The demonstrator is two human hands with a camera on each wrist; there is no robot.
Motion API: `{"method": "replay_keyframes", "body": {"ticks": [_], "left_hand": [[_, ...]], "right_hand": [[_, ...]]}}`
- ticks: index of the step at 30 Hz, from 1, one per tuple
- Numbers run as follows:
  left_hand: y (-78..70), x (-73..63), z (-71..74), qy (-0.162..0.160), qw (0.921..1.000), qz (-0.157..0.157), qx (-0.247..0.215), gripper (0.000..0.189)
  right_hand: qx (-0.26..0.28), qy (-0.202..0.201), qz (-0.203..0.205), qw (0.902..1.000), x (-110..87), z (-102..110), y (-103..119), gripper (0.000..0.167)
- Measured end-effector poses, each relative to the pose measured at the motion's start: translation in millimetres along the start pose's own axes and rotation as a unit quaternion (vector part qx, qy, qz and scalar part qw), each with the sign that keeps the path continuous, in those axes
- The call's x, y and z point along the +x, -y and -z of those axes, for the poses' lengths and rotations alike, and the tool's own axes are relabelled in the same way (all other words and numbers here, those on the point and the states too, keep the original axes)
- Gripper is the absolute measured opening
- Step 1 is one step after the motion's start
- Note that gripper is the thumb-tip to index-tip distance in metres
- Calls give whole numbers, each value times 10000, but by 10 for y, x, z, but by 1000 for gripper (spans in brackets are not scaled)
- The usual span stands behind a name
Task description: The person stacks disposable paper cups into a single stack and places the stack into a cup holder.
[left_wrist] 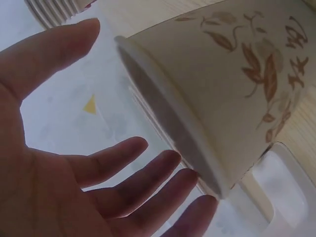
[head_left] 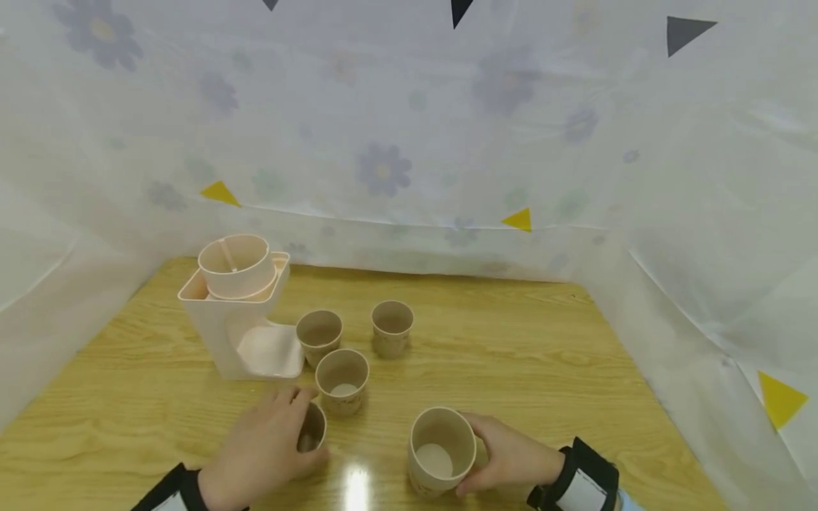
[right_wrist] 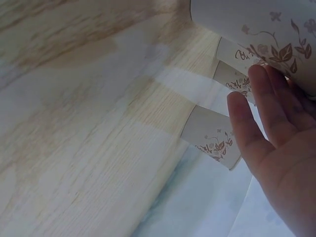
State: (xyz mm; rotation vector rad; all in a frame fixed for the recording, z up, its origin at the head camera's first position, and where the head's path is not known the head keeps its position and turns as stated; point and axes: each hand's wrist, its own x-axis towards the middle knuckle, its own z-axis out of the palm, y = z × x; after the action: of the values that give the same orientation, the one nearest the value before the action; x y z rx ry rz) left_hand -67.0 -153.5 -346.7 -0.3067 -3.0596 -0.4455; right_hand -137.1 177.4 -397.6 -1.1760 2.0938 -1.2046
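At the lower left, my left hand (head_left: 268, 436) reaches around a paper cup (head_left: 312, 428). The left wrist view shows its fingers (left_wrist: 133, 190) spread loosely near the rim of this leaf-printed cup, the thumb apart from it. My right hand (head_left: 511, 451) holds a stack of nested paper cups (head_left: 441, 454) from its right side, thumb in front and fingers behind. Several stacked rims (left_wrist: 54, 12) show at the corner of the left wrist view. The right thumb is hidden in the right wrist view. Beyond the hands stand three more cups (head_left: 342, 383) (head_left: 319, 333) (head_left: 392, 326).
A white plastic appliance (head_left: 268, 351), shaped like a coffee machine with a round top container (head_left: 239, 277), stands at the back left. Its base lies beside the nearest cups. White flowered sheeting (head_left: 383, 142) surrounds the wooden table (head_left: 543, 355) at the back and sides.
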Motion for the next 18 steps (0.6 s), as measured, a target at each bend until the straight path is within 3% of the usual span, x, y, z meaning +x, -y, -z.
{"method": "replay_keyframes", "body": {"ticks": [5,7,11,14,18], "left_hand": [[11,-1,-35,-529,9985,-129,22,69],[22,7,-39,-476,9988,-58,-102,71],[49,14,-36,89,9988,219,-424,77],[58,14,-24,298,9977,281,-532,79],[22,-23,37,127,9988,186,-443,76]], "right_hand": [[43,38,-14,10000,2,5,12,73],[-8,23,18,10000,1,5,9,73],[-202,-46,70,9998,-1,0,0,72],[-321,-99,122,9994,-5,-3,-9,72],[-242,-69,152,9996,-2,-4,-18,71]]}}
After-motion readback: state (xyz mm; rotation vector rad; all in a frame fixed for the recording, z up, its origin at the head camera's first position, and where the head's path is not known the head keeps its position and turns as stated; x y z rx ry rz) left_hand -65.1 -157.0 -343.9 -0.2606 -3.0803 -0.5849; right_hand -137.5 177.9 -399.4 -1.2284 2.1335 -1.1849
